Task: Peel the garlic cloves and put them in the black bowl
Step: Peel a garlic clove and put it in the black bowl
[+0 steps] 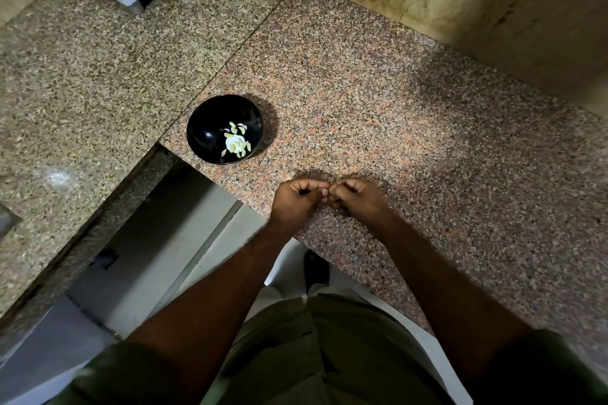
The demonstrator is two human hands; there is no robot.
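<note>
Centrally, low in frame, our left hand [301,199] and right hand [353,196] pinch something tiny together, presumably a garlic clove, hidden. Light, slippery; pinch its ends. Peeled cloves [237,143] fill the black bowl [204,131], left of centre.

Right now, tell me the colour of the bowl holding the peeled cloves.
Glossy black bowl, seen in the head view, with pale yellowish cloves inside.

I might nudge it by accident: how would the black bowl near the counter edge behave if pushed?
The black bowl looks glossy and small, so it would probably slide easily on the polished counter. Holding only a few garlic cloves, it seems light. Sitting near the edge, it could fall.
</note>
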